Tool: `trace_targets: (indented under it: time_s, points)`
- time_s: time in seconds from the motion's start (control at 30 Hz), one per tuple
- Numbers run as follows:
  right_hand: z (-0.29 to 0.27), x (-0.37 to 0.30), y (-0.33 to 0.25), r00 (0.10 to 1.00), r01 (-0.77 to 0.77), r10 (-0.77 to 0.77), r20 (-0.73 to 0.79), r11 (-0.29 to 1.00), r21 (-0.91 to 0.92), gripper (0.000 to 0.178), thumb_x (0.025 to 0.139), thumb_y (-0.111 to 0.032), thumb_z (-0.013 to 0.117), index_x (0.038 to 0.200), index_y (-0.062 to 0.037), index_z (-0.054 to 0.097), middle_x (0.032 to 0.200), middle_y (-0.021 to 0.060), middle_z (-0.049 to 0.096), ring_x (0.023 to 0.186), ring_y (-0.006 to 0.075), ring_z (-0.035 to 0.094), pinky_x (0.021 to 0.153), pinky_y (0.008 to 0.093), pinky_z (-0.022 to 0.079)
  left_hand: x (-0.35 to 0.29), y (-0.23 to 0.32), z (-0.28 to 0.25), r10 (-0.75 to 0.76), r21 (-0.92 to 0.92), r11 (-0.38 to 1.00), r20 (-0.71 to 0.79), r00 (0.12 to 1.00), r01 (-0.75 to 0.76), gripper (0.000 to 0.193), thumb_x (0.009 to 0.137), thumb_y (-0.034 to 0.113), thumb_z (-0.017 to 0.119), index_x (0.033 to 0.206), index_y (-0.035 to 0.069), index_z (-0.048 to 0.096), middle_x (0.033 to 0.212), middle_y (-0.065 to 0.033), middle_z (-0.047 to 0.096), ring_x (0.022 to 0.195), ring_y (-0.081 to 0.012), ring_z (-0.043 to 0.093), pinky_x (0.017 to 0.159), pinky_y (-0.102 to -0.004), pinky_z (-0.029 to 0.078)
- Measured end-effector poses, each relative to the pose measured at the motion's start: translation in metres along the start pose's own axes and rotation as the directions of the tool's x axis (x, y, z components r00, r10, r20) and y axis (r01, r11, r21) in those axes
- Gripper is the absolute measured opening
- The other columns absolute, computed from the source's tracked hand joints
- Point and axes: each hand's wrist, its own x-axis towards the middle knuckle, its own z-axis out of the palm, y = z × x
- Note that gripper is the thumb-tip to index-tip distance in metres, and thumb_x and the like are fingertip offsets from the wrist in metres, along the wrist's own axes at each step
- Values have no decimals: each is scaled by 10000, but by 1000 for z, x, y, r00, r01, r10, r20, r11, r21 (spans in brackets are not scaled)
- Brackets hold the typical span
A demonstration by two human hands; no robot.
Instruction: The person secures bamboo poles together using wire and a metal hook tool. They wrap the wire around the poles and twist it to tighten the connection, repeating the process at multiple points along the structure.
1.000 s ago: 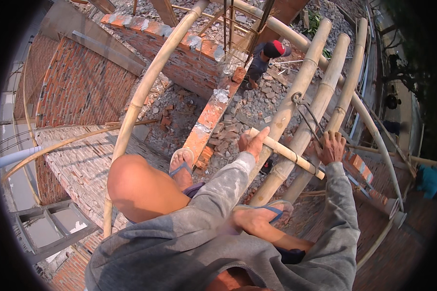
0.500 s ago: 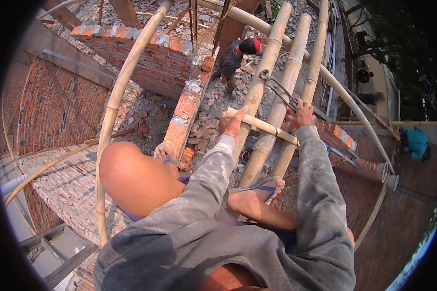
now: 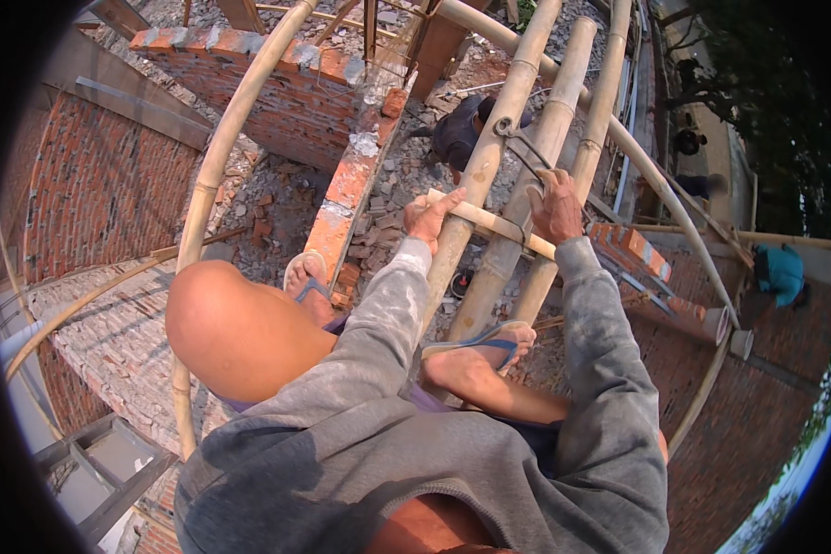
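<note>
Stick (image 3: pixel 487 218) lies crosswise over the poles (image 3: pixel 551 118), its left end clasped in the left hand (image 3: pixel 426 222). Right of that grip, a dark band (image 3: pixel 527 233) loops round the stick, near its far end. The right hand (image 3: pixel 558 209) bends over the rightmost pole, just above that end; whether its fingers close on anything I cannot tell. Between the two hands and farther out, a ringed metal tool (image 3: pixel 515 138) slants across the poles toward the right hand. Left of the left grip runs a brick wall (image 3: pixel 346 189); beyond the grip, a co-worker (image 3: pixel 458 137) stoops over rubble (image 3: pixel 384 234).
</note>
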Motion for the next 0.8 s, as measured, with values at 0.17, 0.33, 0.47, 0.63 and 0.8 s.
trace_targets:
  time_s: [0.17,0.33,0.47,0.63,0.8]
  points:
    - [4,10,-45,984,111,-138,109,968,226,393,882,-99,802,1260,-41,712,1128,186,673,1097,392,667,952,473,539,-7,10,-4,-30,141,990,134,990,11,546,806,301,982,1167,3,701,1069,-118,756,890,-241,763,825,-394,648]
    - [14,50,-71,937,229,-286,199,937,265,266,967,-113,700,1216,-38,756,1163,174,693,1121,394,676,985,478,546,1,13,-37,-53,272,962,267,962,-22,626,790,202,957,1295,-7,653,1147,-101,731,691,-119,619,628,-306,546]
    - [26,81,-89,910,227,-306,280,933,281,284,966,-114,681,1228,-46,764,1182,176,704,1147,380,680,1011,485,538,22,24,-84,-187,151,975,175,967,161,650,840,77,855,1429,-45,608,1152,-80,699,596,-54,462,514,-256,391]
    - [27,105,-111,927,211,-319,196,877,432,280,966,-35,696,1228,53,737,1105,194,741,977,312,760,857,405,588,41,79,-94,127,-130,982,-81,989,-137,533,977,-52,646,1499,-69,538,1172,-111,685,680,-63,488,568,-225,419]
    - [4,99,-133,895,-14,-273,352,772,635,258,1066,-87,632,1230,83,736,1015,108,779,884,154,719,790,320,585,25,152,-57,412,-538,785,86,907,-306,377,1114,13,511,1480,-72,540,1103,-181,708,706,-76,488,598,-228,427]
